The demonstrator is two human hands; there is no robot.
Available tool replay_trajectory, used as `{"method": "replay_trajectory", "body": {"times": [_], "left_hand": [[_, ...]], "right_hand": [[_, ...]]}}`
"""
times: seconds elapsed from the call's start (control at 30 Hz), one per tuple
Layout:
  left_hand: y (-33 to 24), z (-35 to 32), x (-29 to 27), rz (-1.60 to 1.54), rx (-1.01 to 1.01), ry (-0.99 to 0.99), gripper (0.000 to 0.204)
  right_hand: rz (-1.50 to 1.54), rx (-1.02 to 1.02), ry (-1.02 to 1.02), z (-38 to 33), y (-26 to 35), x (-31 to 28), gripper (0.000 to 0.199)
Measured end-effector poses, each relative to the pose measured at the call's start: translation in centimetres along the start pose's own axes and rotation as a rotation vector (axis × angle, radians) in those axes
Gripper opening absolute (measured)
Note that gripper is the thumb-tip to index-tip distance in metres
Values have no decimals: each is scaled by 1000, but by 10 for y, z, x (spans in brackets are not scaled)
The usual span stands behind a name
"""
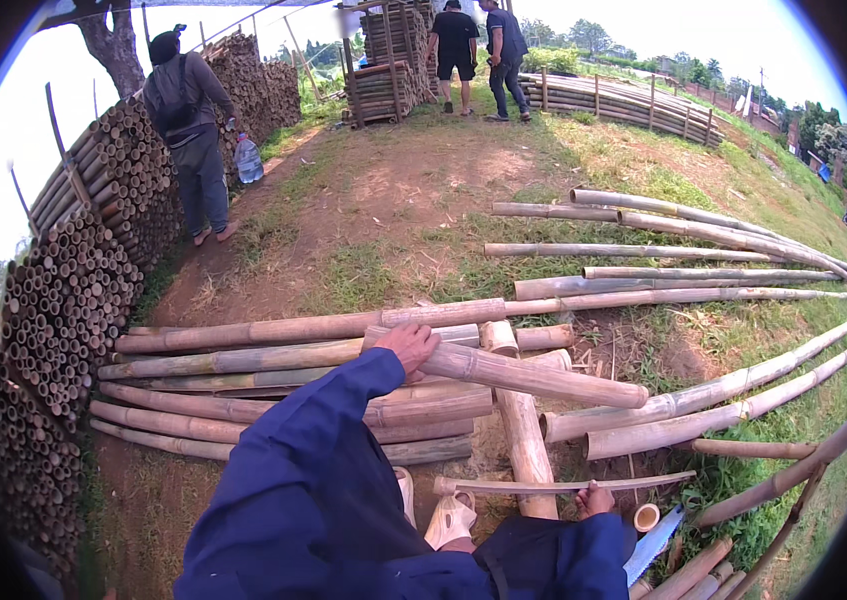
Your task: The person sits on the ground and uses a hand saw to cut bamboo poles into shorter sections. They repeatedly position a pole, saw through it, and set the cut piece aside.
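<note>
My left hand (409,350) is wrapped over a short cut bamboo pole (533,378) that lies slanted across other poles, its right end sticking out over the ground. In my right hand (595,499), held low near my knee, is a long thin bamboo strip (513,487). The strip runs nearly level in front of my sandals (453,518). Beneath the short pole, a thick worn bamboo post (525,440) lies lengthwise away from me. Several bamboo poles (243,358) are laid side by side to the left, their cut ends close to this post.
More long poles (683,275) spread over the grass at right. A pale blue blade-like piece (653,548) and a bamboo ring end (646,517) are by my right knee. Stacked bamboo (73,270) lines the left side. A person with a water jug (248,160) stands there; two people (451,55) are farther back.
</note>
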State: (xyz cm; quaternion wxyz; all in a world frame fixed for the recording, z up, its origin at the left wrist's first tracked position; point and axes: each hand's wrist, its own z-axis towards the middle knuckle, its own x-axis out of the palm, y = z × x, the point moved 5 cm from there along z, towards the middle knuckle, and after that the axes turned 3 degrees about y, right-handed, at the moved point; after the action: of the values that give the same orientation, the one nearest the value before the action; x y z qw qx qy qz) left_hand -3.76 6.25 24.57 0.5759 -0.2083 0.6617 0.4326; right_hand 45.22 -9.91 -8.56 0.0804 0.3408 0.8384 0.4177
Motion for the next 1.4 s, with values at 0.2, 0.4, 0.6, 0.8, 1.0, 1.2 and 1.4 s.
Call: {"method": "replay_trajectory", "body": {"times": [0.2, 0.4, 0.6, 0.8, 1.0, 1.2, 1.4], "left_hand": [[73, -190, 2, -92, -429, 87, 77], [16, -420, 68, -487, -1137, 11, 84], [-111, -529, 147, -998, -1822, -306, 80], [-145, -540, 187, -1076, -2334, -679, 77], [-148, -522, 201, -948, -2572, -754, 94], [-203, -514, 234, -968, -2845, -408, 87], [-226, -509, 267, -697, -2485, 547, 83]], "right_hand": [[90, 29, 4, 7, 10, -10, 10], [59, 21, 1, 6, 24, -4, 19], [-49, 20, 60, 0, 31, 2, 21], [-97, 14, 66, -1, 40, 11, 20], [-96, -17, 82, -5, 43, -1, 24], [-49, -21, 94, -14, 37, 8, 23], [39, -27, 157, -13, 32, 1, 24]]}}
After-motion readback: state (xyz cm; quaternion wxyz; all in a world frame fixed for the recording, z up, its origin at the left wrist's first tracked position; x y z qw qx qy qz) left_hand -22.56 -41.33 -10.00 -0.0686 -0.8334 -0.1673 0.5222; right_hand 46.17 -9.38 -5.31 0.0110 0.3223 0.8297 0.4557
